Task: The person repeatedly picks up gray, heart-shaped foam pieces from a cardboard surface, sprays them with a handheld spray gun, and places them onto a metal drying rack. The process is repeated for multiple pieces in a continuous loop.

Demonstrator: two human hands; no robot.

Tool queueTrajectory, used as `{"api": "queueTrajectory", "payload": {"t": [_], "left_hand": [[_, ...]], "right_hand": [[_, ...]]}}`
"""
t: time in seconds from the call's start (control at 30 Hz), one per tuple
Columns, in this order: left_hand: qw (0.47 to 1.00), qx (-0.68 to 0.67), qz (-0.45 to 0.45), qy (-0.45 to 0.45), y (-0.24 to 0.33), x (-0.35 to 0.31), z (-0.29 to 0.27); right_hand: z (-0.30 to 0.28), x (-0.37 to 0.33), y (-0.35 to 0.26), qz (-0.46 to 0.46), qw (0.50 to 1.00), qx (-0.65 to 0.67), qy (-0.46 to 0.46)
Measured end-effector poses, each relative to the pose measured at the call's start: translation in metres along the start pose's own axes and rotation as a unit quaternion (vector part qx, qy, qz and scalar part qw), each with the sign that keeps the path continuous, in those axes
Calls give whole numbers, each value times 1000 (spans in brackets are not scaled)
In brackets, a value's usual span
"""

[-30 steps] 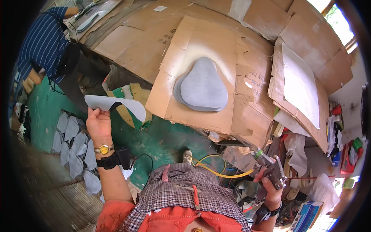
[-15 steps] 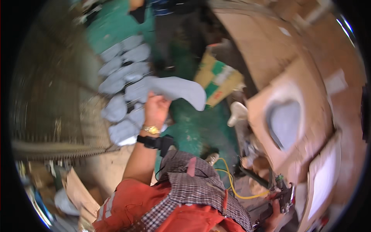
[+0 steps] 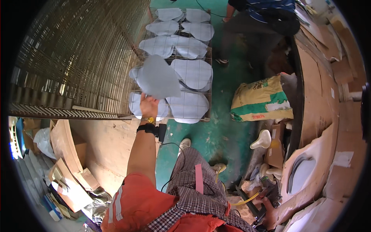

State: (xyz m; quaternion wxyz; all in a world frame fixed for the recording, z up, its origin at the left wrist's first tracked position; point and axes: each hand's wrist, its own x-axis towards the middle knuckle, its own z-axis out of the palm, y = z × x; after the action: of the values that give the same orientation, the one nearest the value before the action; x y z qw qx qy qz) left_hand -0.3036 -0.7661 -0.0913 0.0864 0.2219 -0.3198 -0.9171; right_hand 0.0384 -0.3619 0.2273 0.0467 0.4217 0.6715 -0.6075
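My left hand (image 3: pixel 149 106) is closed on the near edge of a flat grey teardrop-shaped sheet (image 3: pixel 157 77). It holds the sheet up over a wire rack (image 3: pixel 210 92), on which several similar grey sheets (image 3: pixel 192 74) lie in two columns. A watch and a dark strap are on that wrist. At the lower right, my right hand (image 3: pixel 269 210) is wrapped round a spray gun (image 3: pixel 272 193) with a yellow hose (image 3: pixel 245 201) running to it. More grey sheets (image 3: pixel 301 176) lie stacked on the cardboard-covered bench beside it.
Wire mesh racks (image 3: pixel 77 58) stand upright on the left. A yellow and green sack (image 3: pixel 262 98) and a pale saddle-shaped piece (image 3: pixel 261 139) are right of the green floor (image 3: pixel 222 135). Another person (image 3: pixel 251 34) stands at the far right. Cardboard (image 3: pixel 73 154) lies lower left.
My view has swung left, toward the rack. The grey sheet in my left hand has moved from beside the rack to above it and turned. The spray gun stays in my right hand.
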Motion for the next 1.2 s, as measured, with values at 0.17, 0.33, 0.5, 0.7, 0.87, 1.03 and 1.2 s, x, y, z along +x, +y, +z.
{"api": "queueTrajectory", "payload": {"t": [0.17,0.33,0.5,0.7,0.87,1.03,1.2], "left_hand": [[956,47,-56,285,-9,-3,-141],[902,128,-193,365,-58,-21,-202],[867,493,7,-79,-206,-117,28],[713,423,172,-533,-350,-355,286],[505,508,214,-664,-452,-490,336],[389,636,223,-628,-513,-532,328],[469,563,237,-639,-519,-547,344]], "right_hand": [[25,16,0,9,999,-27,-28],[-9,19,25,18,999,-27,-31],[-63,-2,49,41,998,18,46],[-159,-52,83,-50,985,96,136],[-216,-103,137,-7,937,219,273],[-248,-127,171,16,902,265,341],[-270,-118,196,26,903,262,339]]}}
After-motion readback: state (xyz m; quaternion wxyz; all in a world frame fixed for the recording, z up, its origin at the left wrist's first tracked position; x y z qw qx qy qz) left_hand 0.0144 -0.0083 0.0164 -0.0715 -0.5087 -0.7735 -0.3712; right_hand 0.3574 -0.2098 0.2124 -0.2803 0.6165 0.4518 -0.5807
